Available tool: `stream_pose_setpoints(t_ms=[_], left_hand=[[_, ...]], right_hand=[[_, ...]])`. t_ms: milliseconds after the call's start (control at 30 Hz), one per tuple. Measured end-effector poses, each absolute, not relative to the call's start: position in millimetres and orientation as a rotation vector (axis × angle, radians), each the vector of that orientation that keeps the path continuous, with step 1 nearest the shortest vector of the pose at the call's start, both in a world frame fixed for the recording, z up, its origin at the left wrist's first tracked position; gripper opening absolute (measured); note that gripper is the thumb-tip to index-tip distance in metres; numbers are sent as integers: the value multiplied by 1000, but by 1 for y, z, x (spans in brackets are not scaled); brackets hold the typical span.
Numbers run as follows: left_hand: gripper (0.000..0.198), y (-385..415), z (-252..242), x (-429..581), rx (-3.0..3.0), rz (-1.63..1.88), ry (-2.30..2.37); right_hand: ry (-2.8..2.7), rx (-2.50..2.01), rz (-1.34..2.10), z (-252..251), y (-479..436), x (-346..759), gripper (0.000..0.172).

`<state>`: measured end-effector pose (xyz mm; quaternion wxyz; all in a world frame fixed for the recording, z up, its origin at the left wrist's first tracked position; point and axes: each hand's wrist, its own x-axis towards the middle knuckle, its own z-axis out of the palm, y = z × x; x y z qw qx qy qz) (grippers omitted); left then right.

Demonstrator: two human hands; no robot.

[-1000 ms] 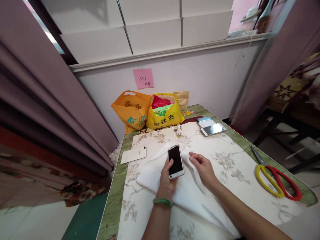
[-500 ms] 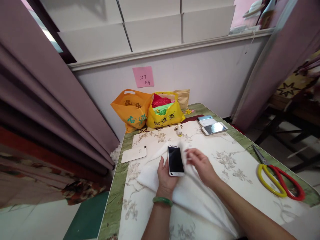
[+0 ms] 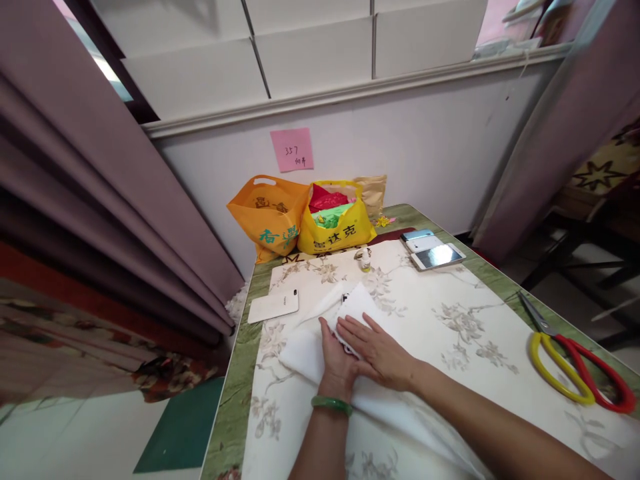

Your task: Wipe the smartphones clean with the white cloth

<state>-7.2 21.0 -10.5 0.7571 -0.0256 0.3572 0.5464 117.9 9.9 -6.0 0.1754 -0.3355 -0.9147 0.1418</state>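
My left hand [image 3: 337, 367], a green bangle on its wrist, cradles a white smartphone [image 3: 345, 297] from below, and a white cloth or soft foam sheet lies under it as well. A fold of this white sheet [image 3: 360, 301] covers most of the phone. Only its black-marked upper end and a bit of its lower edge peek out. Flat on top of the fold rests my right hand [image 3: 383, 350], fingers stretched out and pressed against the covered phone. More of the sheet [image 3: 305, 353] spreads on the tabletop beneath both hands.
A white phone [image 3: 273, 306] lies face down on the left. Several phones [image 3: 439, 256] are grouped at the back right, near a small bottle [image 3: 366, 261]. Large scissors [image 3: 565, 357] lie at right. An orange bag [image 3: 270, 217] and a yellow bag [image 3: 336, 223] stand by the wall.
My right hand has moved left onto the phone, bringing a flap of white sheet over its dark screen, which was bare before. The left hand still supports it.
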Motion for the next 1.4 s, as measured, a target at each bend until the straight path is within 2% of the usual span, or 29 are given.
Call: stream_pose_setpoints(t_ms=[267,467,633,800,1000,1267,1400], left_hand=[[54,22,-1,-3,68,1179,612],[42,23,-11,-4,85,1220,659],[40,24,-17,-8,67,1267,656],[44,22,-12,-11,10,1257,672],[57,18,-7,-6,1,1129,709],[54,18,-2,0,151,1168,580],[48,21,-7,-1,139,1188,617]], right_hand=[[-2513,-1266,380,-5,49,119,68],[-2317,-1541,208,-15,49,125,72],[-2431,-1354,123,-22,7,137,79],[-2637,-999,326,-7,-23,146,85],[-2668,-781,449,2,6,138,74],[-2467,-1252,229,-11,46,125,69],[-2324,-1488,165,-23,40,124,73]])
